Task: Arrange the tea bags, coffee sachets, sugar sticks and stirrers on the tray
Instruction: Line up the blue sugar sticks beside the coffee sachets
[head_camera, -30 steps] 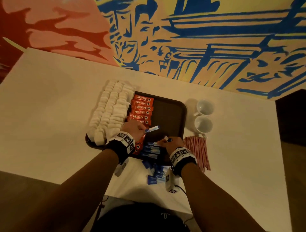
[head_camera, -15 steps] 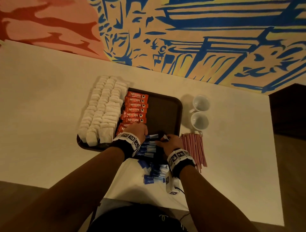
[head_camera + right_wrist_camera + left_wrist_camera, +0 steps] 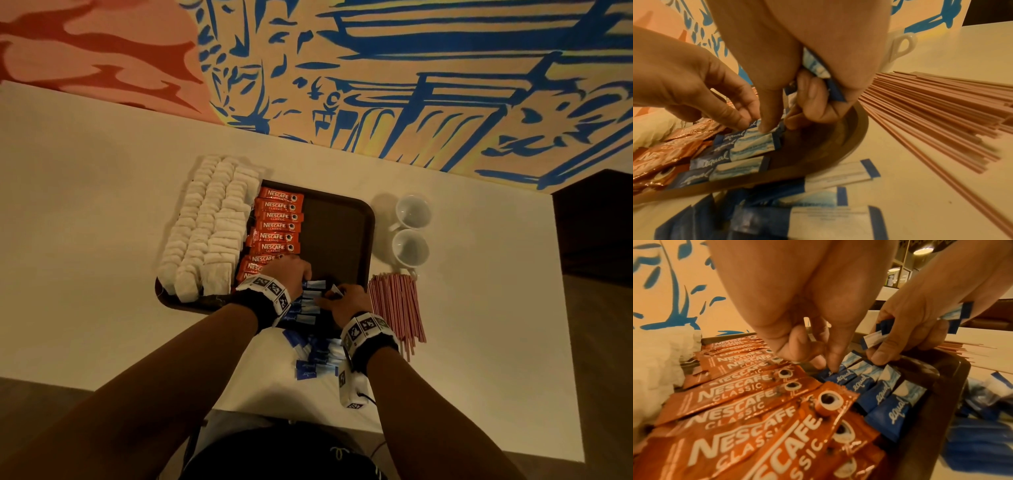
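A dark brown tray [image 3: 337, 222] holds rows of white tea bags [image 3: 209, 226], a column of red Nescafe sachets [image 3: 279, 226] and a short row of blue sugar sticks [image 3: 310, 303] near its front edge. My left hand [image 3: 301, 274] rests its fingertips on the farthest sugar stick [image 3: 833, 375] of the row. My right hand [image 3: 329, 298] grips a bundle of sugar sticks [image 3: 818, 69] in its palm, and its index finger [image 3: 764, 126] presses the same stick. Pink stirrers [image 3: 397, 305] lie on the table right of the tray.
More loose sugar sticks [image 3: 315, 356] lie on the table in front of the tray, under my right wrist. Two white cups [image 3: 411, 212] stand right of the tray, behind the stirrers. The tray's right half shows bare bottom. A painted wall runs behind the table.
A second ago my left hand held a sugar stick above the tray; it has lowered the stick into the row. My right hand has moved in to touch it.
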Available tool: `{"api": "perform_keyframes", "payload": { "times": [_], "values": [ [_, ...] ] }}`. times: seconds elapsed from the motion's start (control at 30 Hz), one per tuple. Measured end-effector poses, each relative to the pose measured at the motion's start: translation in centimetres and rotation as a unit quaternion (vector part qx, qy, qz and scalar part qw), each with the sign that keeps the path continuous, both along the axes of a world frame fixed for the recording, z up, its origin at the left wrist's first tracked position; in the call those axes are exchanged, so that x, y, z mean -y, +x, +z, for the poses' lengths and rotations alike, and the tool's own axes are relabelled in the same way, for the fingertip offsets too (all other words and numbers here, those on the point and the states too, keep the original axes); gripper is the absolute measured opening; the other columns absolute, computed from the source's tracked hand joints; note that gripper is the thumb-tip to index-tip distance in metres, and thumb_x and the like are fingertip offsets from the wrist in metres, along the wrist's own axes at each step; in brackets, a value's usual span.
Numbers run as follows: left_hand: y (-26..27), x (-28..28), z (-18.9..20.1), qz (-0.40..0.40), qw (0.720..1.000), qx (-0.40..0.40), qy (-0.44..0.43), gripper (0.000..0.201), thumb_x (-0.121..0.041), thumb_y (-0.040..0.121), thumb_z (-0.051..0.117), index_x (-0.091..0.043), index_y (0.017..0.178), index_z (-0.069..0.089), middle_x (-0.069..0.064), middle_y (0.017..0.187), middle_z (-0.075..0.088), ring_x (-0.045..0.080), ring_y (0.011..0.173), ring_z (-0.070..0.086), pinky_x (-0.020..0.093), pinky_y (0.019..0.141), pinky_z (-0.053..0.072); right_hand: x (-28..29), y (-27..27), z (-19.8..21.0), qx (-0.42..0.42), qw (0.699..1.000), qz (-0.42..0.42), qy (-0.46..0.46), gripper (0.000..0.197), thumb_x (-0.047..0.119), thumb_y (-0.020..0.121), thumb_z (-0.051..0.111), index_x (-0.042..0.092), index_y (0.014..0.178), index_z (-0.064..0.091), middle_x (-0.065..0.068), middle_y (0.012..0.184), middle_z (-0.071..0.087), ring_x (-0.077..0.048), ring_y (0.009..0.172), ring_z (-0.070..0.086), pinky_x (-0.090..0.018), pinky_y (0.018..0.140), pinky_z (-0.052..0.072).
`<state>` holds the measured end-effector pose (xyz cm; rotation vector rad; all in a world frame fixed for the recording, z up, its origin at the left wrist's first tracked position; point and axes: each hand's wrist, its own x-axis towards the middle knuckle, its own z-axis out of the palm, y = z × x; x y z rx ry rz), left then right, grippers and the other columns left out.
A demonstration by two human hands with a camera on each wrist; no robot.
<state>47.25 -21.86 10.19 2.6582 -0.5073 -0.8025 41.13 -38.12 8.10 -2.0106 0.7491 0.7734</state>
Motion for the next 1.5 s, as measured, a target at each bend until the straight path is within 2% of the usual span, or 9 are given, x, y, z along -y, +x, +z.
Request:
{"api": "perform_keyframes", "payload": {
  "times": [0.17, 0.37, 0.47, 0.7, 0.87, 1.07, 1.2, 1.3, 1.5],
  "values": [
    [-0.4, 0.2, 0.0, -0.006, 1.0, -0.011, 0.006, 0.03, -0.005, 0.09, 0.061, -0.026, 0.11, 0.068, 0.003, 0.122, 0.06, 0.022, 0.108, 0.059, 0.029, 0.088, 0.048, 0.1, -0.6, -0.2, 0.007, 1.0, 0.003, 0.006, 0.02, 0.03, 0.081, 0.085, 0.022, 0.083, 0.067, -0.003, 0.088, 0.073, -0.022, 0.085, 0.07, -0.04, 0.085, 0.06],
    [-0.8, 0.6, 1.7, 0.062, 0.998, -0.004, -0.03, 0.024, -0.014, 0.091, 0.062, -0.026, 0.111, 0.067, -0.001, 0.118, 0.062, 0.021, 0.109, 0.06, 0.033, 0.093, 0.051, 1.2, -0.1, 2.2, 0.085, 0.996, 0.01, 0.005, 0.017, 0.029, 0.088, 0.077, 0.017, 0.089, 0.066, 0.003, 0.083, 0.065, -0.015, 0.077, 0.063, -0.03, 0.072, 0.053],
    [-0.9, 1.5, 4.4, 0.13, 0.986, 0.002, -0.107, 0.023, -0.02, 0.093, 0.064, -0.028, 0.115, 0.066, -0.006, 0.109, 0.065, 0.013, 0.101, 0.061, 0.025, 0.085, 0.05, 1.8, 0.5, 4.6, 0.142, 0.989, 0.025, 0.031, 0.017, 0.022, 0.087, 0.077, 0.018, 0.094, 0.062, 0.007, 0.085, 0.061, -0.007, 0.076, 0.057, -0.021, 0.065, 0.042],
    [-3.2, 2.0, 10.7, 0.207, 0.903, -0.094, -0.364, 0.035, -0.012, 0.089, 0.071, -0.031, 0.117, 0.066, -0.007, 0.1, 0.072, -0.004, 0.091, 0.065, 0.012, 0.078, 0.046, 1.6, -0.3, 8.5, 0.244, 0.958, 0.055, 0.139, 0.036, 0.01, 0.084, 0.078, 0.025, 0.101, 0.051, -0.005, 0.1, 0.067, -0.019, 0.089, 0.066, -0.036, 0.081, 0.054],
    [-5.9, 1.7, 12.9, 0.204, 0.887, -0.063, -0.409, 0.036, -0.009, 0.087, 0.074, -0.028, 0.117, 0.069, 0.001, 0.111, 0.071, 0.012, 0.106, 0.066, 0.036, 0.095, 0.055, 1.8, -1.6, 11.0, 0.29, 0.934, 0.085, 0.189, 0.042, 0.002, 0.08, 0.079, 0.023, 0.104, 0.051, -0.006, 0.107, 0.066, -0.019, 0.097, 0.067, -0.035, 0.085, 0.054],
    [-7.7, 1.6, 17.1, 0.129, 0.903, -0.054, -0.407, 0.027, -0.009, 0.091, 0.071, -0.025, 0.112, 0.072, 0.005, 0.108, 0.073, 0.015, 0.094, 0.071, 0.026, 0.08, 0.057, 1.6, -2.2, 14.2, 0.319, 0.914, 0.132, 0.212, 0.053, -0.002, 0.076, 0.082, 0.02, 0.11, 0.048, -0.004, 0.112, 0.061, -0.017, 0.101, 0.063, -0.034, 0.088, 0.055],
    [-7.5, 1.2, 19.2, 0.101, 0.922, -0.009, -0.373, 0.019, -0.012, 0.089, 0.073, -0.024, 0.104, 0.075, -0.002, 0.096, 0.074, 0.013, 0.086, 0.069, 0.025, 0.077, 0.055, 1.9, -2.3, 16.8, 0.328, 0.908, 0.153, 0.211, 0.055, -0.005, 0.075, 0.081, 0.012, 0.116, 0.049, 0.005, 0.106, 0.058, -0.002, 0.091, 0.06, -0.012, 0.075, 0.049],
    [-7.1, 1.1, 20.2, 0.124, 0.918, 0.049, -0.372, 0.013, -0.017, 0.089, 0.074, -0.027, 0.096, 0.077, 0.006, 0.09, 0.074, 0.027, 0.08, 0.069, 0.043, 0.074, 0.059, 1.9, -1.9, 18.7, 0.334, 0.905, 0.148, 0.22, 0.051, -0.007, 0.078, 0.077, 0.007, 0.12, 0.053, 0.006, 0.096, 0.061, 0.007, 0.075, 0.061, -0.008, 0.06, 0.045],
    [-6.4, 0.3, 21.6, 0.15, 0.891, 0.065, -0.425, 0.015, -0.017, 0.089, 0.074, -0.031, 0.093, 0.078, 0.005, 0.09, 0.076, 0.028, 0.081, 0.073, 0.052, 0.078, 0.06, 1.2, -1.3, 21.0, 0.352, 0.901, 0.162, 0.195, 0.034, 0.009, 0.084, 0.076, 0.013, 0.114, 0.061, 0.003, 0.099, 0.068, 0.002, 0.08, 0.062, -0.019, 0.068, 0.044]
  ]
}}
